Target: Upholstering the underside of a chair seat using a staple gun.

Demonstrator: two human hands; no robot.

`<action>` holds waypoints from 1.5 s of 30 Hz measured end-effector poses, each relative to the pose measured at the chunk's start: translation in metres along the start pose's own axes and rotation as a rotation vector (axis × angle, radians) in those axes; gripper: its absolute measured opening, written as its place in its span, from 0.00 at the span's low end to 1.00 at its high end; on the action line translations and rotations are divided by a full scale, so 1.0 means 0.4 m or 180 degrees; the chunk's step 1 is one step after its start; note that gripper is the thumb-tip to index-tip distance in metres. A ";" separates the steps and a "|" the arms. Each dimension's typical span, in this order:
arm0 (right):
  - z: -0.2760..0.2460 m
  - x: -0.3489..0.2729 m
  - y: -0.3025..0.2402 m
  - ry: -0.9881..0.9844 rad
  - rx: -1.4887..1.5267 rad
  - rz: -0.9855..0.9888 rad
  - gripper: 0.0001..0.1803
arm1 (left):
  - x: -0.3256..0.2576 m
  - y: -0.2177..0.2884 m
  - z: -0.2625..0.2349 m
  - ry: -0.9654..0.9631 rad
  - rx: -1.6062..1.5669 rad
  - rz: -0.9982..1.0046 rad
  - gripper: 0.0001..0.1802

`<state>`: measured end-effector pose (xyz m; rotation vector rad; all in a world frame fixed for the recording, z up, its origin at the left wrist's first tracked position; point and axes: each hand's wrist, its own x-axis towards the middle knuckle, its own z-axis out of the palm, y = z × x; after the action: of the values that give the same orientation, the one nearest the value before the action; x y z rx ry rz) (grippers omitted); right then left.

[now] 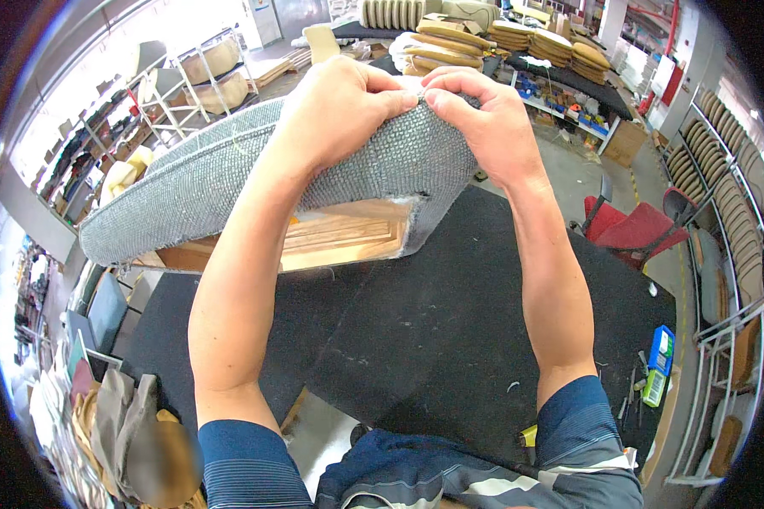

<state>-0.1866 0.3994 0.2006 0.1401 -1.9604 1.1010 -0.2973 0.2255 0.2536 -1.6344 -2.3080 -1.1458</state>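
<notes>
An upholstered furniture part in grey woven fabric stands tilted on a black-covered table. Its open underside shows a light wooden frame. At its upper right corner, my left hand is closed, with thumb and forefinger pinching the grey fabric at the edge. Right beside it, my right hand pinches the same edge between thumb and fingers. The fingertips of both hands almost meet. Whether something small sits between them, I cannot make out.
At the table's right edge lie a blue and green box and several slim hand tools. Beyond are a red chair and a rack of pads. Cushion stacks stand behind. Fabric pieces hang at lower left.
</notes>
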 end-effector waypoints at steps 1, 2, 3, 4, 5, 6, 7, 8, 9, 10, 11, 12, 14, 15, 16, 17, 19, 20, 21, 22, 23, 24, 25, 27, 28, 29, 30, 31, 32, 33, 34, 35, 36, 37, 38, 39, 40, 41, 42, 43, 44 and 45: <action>0.007 -0.006 0.013 0.0009 0.0031 0.0009 0.12 | 0.001 -0.010 0.002 -0.0016 0.0025 -0.0015 0.17; 0.015 -0.017 0.019 0.0069 0.0311 -0.0021 0.13 | -0.004 -0.015 0.002 -0.0031 0.0021 0.0080 0.17; 0.021 -0.024 0.022 0.0129 0.0591 -0.0056 0.13 | -0.008 -0.018 0.001 -0.0047 0.0017 0.0177 0.17; 0.021 -0.025 0.022 0.0162 0.0579 -0.0068 0.13 | -0.011 -0.018 -0.001 -0.0061 0.0024 0.0211 0.17; 0.024 -0.031 0.015 0.0243 0.0669 0.0055 0.14 | -0.022 -0.004 -0.007 -0.0084 -0.0179 0.0056 0.17; 0.025 -0.036 0.011 0.0324 0.0759 0.0182 0.15 | -0.028 0.002 -0.011 -0.0112 -0.0382 -0.0102 0.18; 0.025 -0.041 0.012 0.0345 0.0750 0.0198 0.15 | -0.027 -0.008 -0.011 -0.0138 -0.0390 -0.0096 0.18; 0.028 -0.040 0.017 0.0352 0.0770 0.0112 0.15 | -0.027 -0.020 -0.013 -0.0017 -0.0185 0.0274 0.18; 0.031 -0.040 0.021 0.0357 0.0788 0.0030 0.15 | -0.028 -0.027 -0.014 0.0104 0.0018 0.0641 0.18; 0.032 -0.042 0.023 0.0357 0.0785 0.0035 0.15 | -0.032 -0.030 -0.017 0.0101 0.0012 0.0639 0.18; 0.032 -0.042 0.026 0.0391 0.0701 -0.0001 0.15 | -0.037 -0.020 -0.023 -0.0033 0.0028 0.0573 0.19; 0.032 -0.046 0.025 0.0424 0.0616 -0.0033 0.15 | -0.045 -0.011 -0.027 -0.0169 0.0043 0.0504 0.20; 0.043 -0.072 0.014 0.0543 0.0650 0.0053 0.15 | -0.074 0.003 -0.025 -0.0189 0.0295 0.0755 0.23; 0.046 -0.088 0.004 0.0664 0.0686 0.0142 0.16 | -0.090 0.010 -0.022 -0.0211 0.0547 0.1005 0.27; 0.044 -0.104 -0.008 0.0683 0.0677 0.0154 0.16 | -0.107 0.019 -0.017 -0.0230 0.0538 0.1015 0.27; 0.046 -0.131 -0.020 0.0672 0.0817 0.0223 0.16 | -0.132 0.027 -0.006 -0.0152 0.0616 0.1011 0.30; 0.048 -0.202 -0.049 0.0701 0.0956 0.0374 0.17 | -0.189 0.054 0.014 -0.0112 0.0606 0.0906 0.31; 0.046 -0.247 -0.063 0.0820 0.1370 0.0664 0.18 | -0.220 0.071 0.026 -0.0197 0.0571 0.0890 0.31; 0.049 -0.296 -0.077 0.0946 0.1784 0.0963 0.20 | -0.257 0.083 0.039 -0.0047 0.0748 0.1023 0.31; 0.053 -0.346 -0.099 0.1003 0.1779 0.1073 0.20 | -0.295 0.096 0.052 0.0091 0.0913 0.1149 0.31; 0.064 -0.405 -0.127 0.1174 0.2032 0.1319 0.24 | -0.344 0.107 0.065 0.0188 0.1040 0.1230 0.29; 0.067 -0.460 -0.154 0.1363 0.2262 0.1556 0.28 | -0.390 0.124 0.084 0.0074 0.0969 0.1191 0.29; 0.081 -0.518 -0.180 0.1514 0.2275 0.1650 0.30 | -0.441 0.143 0.104 0.0170 0.1025 0.1220 0.29; 0.076 -0.627 -0.218 0.1626 0.2541 0.1852 0.29 | -0.559 0.178 0.156 0.0276 0.1081 0.1281 0.28; 0.073 -0.681 -0.234 0.1679 0.2828 0.1891 0.29 | -0.629 0.190 0.189 0.0200 0.1072 0.1244 0.26; 0.081 -0.731 -0.255 0.1828 0.2917 0.2216 0.28 | -0.711 0.196 0.235 0.0268 0.1152 0.1228 0.25; 0.084 -0.785 -0.262 0.1872 0.2893 0.2368 0.28 | -0.787 0.197 0.287 0.0358 0.1245 0.1227 0.25; 0.089 -0.849 -0.256 0.1911 0.2820 0.2427 0.27 | -0.858 0.195 0.338 0.0267 0.1193 0.1133 0.25; 0.092 -0.911 -0.242 0.1920 0.2750 0.2471 0.27 | -0.925 0.188 0.396 0.0340 0.1168 0.1130 0.23; 0.092 -0.978 -0.218 0.2029 0.2689 0.2534 0.27 | -0.983 0.180 0.458 0.0425 0.1144 0.1135 0.22; 0.093 -1.055 -0.185 0.2005 0.2682 0.2652 0.27 | -1.038 0.173 0.520 0.0374 0.1124 0.1035 0.22; 0.097 -1.135 -0.147 0.2042 0.2629 0.2619 0.27 | -1.093 0.163 0.580 0.0327 0.1085 0.0958 0.20; 0.101 -1.205 -0.126 0.2107 0.2559 0.2603 0.27 | -1.143 0.161 0.629 0.0256 0.1020 0.0885 0.18; 0.101 -1.269 -0.093 0.2197 0.2545 0.2666 0.26 | -1.190 0.151 0.679 0.0193 0.1052 0.0804 0.17; 0.109 -1.331 -0.066 0.2247 0.2521 0.2813 0.26 | -1.227 0.136 0.721 0.0101 0.1054 0.0751 0.16; 0.115 -1.389 -0.035 0.2458 0.2733 0.2791 0.24 | -1.271 0.125 0.768 -0.0041 0.0982 0.0611 0.18; 0.117 -1.445 0.000 0.2679 0.2936 0.2757 0.22 | -1.312 0.109 0.816 -0.0127 0.0951 0.0550 0.18; 0.130 -1.502 0.029 0.2740 0.3037 0.2870 0.21 | -1.359 0.091 0.858 -0.0270 0.0937 0.0444 0.19; 0.137 -1.541 0.047 0.2794 0.3008 0.2991 0.21 | -1.397 0.079 0.897 -0.0401 0.0912 0.0354 0.20; 0.143 -1.578 0.065 0.2686 0.2826 0.3201 0.22 | -1.433 0.061 0.930 -0.0556 0.0969 0.0303 0.20; 0.152 -1.610 0.070 0.2575 0.2655 0.3423 0.22 | -1.465 0.037 0.949 -0.0599 0.1035 0.0397 0.20; 0.134 -1.615 0.073 0.2349 0.2681 0.3305 0.24 | -1.468 0.046 0.962 -0.0556 0.1023 0.0313 0.21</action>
<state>0.1693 0.1892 -0.2997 -0.8114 -0.7325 2.1800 0.0947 0.0099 -0.2875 -1.7553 -2.3289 -0.5945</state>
